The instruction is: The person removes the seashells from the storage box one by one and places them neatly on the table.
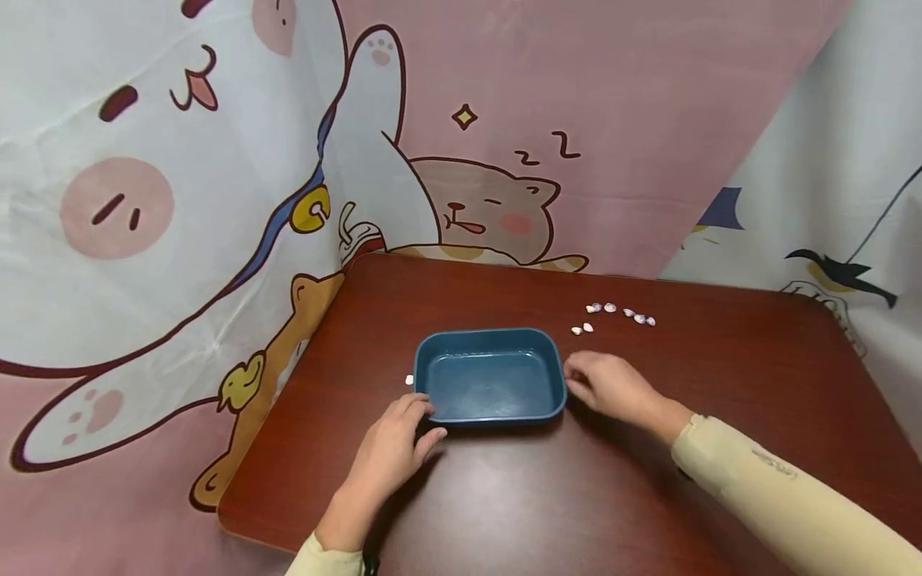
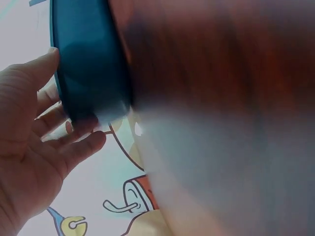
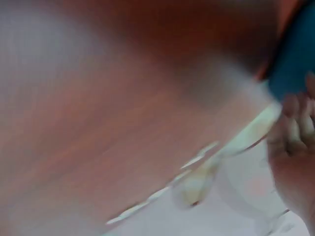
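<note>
A blue rectangular dish (image 1: pixel 497 384) with rounded corners and nothing inside sits on the brown table. At its front left corner my left hand (image 1: pixel 392 444) holds it; in the left wrist view the thumb (image 2: pixel 47 66) lies against one side of the dish (image 2: pixel 91 59) and the other fingers reach round its end. My right hand (image 1: pixel 612 388) grips the dish's right side with curled fingers. The right wrist view is blurred, with the right hand (image 3: pixel 295 152) and the dish (image 3: pixel 298 59) partly cut off at the edge.
Several small whitish, shell-like pieces (image 1: pixel 610 307) lie behind the dish to the right. One white piece (image 1: pixel 410 380) lies close by the dish's left side. The brown table (image 1: pixel 756 384) meets a cartoon-print cloth (image 1: pixel 612 96) at the back and left.
</note>
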Tool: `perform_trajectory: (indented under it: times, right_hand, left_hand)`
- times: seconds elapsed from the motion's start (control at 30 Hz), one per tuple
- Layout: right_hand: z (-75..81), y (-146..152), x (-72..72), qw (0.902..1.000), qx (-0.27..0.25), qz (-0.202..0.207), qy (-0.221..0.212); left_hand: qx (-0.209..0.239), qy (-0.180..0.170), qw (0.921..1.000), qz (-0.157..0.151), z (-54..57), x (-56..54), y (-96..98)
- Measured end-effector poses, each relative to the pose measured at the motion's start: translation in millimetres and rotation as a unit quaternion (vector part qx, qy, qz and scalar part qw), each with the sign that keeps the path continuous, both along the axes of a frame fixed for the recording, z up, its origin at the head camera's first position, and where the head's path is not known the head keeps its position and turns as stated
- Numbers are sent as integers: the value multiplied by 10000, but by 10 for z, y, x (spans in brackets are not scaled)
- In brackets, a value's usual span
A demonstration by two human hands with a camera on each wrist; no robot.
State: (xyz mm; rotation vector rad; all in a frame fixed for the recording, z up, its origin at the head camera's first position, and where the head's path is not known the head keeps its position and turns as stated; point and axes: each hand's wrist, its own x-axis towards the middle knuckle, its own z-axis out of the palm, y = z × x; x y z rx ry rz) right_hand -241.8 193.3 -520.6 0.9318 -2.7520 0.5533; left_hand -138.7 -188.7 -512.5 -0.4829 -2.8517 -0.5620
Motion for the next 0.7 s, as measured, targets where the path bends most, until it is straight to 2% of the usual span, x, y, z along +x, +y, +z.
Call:
perform_trajectory:
  times: [0.1, 0.17, 0.23, 0.33, 0.43, 0.57, 0.7]
  right_hand:
    - [104, -235, 466, 9953, 326, 897, -152]
    - [180, -358, 699, 9903, 523, 1193, -476]
    - [248, -451, 857, 9842, 734, 1380, -838]
    - [304, -566, 985, 9738, 873, 1556, -1409]
    - [293, -711, 1055, 9692, 817, 1666, -1622]
    - [241, -967, 1126, 9758, 812, 1394, -1478]
    - [253, -1235, 1137, 9878, 696, 684, -1212]
  left_hand:
    - [-97, 196, 9998, 30, 24, -50, -45]
    - [-77, 307, 9995, 19, 38, -85, -58]
    - [-5, 306, 9995, -49, 50, -118, -57]
    - [53, 212, 9996, -168, 71, -146, -20]
    - [168, 115, 9995, -222, 92, -137, 39]
    - [447, 79, 9987, -235, 121, -50, 85]
    - [608, 74, 9981, -106, 121, 91, 51]
